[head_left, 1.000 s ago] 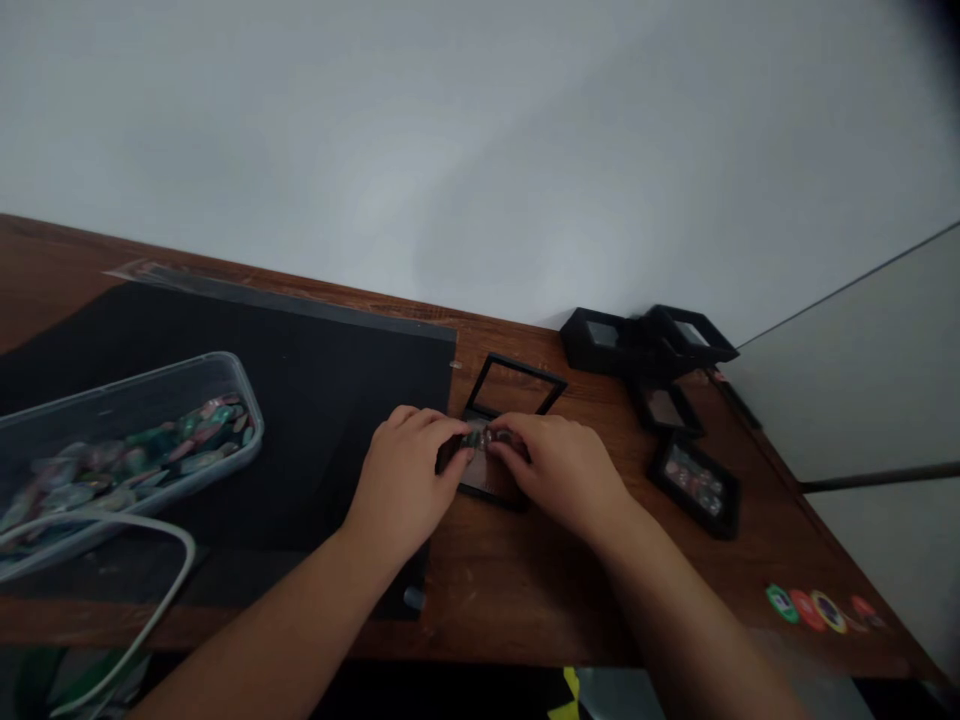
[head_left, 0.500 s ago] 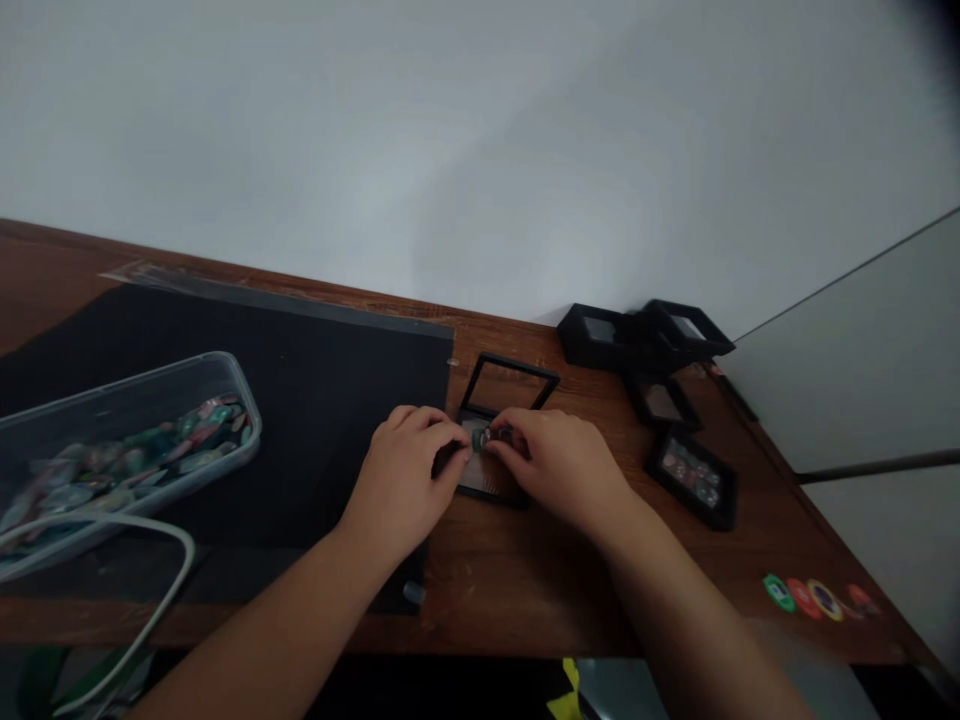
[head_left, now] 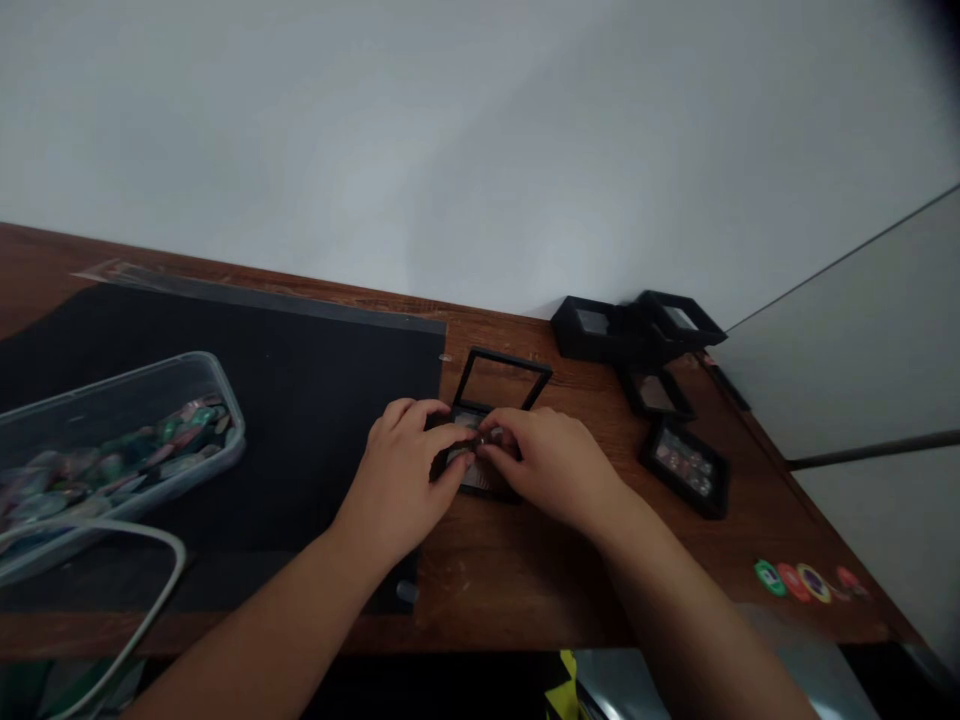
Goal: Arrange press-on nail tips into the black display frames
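Note:
A small black display case point(head_left: 486, 480) with a clear inner film lies open on the table, its framed lid point(head_left: 541, 382) standing up at the back. Over its near half, my left hand point(head_left: 405, 465) and my right hand point(head_left: 551, 460) meet with thumbs and forefingers pinched. Between the fingertips is a small shiny stone point(head_left: 484, 438), mostly covered, so its shape is unclear. To the left, a clear plastic tub point(head_left: 232, 430) holds many polished stones point(head_left: 112, 465) in green, pink and grey.
Several black cases point(head_left: 592, 335) are stacked by the wall. A filled display case point(head_left: 684, 467) with shiny round pieces lies at right. Coloured round badges point(head_left: 791, 580) sit near the front right edge. A black mat point(head_left: 322, 390) covers the left, and a white cable point(head_left: 169, 590) crosses the tub.
The fingertips of both hands have come closer together over the case, covering more of the stone between them. The whole view has shifted slightly.

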`<state>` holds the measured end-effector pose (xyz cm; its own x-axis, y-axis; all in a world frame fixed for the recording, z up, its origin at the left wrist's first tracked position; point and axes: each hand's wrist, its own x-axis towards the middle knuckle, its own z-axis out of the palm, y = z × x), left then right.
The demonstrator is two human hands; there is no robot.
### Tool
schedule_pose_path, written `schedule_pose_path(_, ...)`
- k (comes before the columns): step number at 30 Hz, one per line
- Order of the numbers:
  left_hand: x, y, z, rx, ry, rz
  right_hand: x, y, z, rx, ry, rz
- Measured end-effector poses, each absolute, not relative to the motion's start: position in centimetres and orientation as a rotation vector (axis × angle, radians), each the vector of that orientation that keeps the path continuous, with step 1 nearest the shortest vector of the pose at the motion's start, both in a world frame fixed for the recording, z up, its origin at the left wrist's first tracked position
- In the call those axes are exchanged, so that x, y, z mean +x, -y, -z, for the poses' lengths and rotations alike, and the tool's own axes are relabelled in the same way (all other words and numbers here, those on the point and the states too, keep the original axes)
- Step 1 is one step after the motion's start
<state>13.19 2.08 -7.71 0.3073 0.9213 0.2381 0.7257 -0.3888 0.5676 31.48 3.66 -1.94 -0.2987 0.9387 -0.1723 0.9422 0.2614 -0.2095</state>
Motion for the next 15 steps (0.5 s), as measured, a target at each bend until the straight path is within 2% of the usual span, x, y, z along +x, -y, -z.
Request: schedule_pose_path(15, 13.35, -2.06, 8.24, 2.235, -1.518, -0.665, 31.72, -3.73, 2.60, 1.866, -2.558, 0.440)
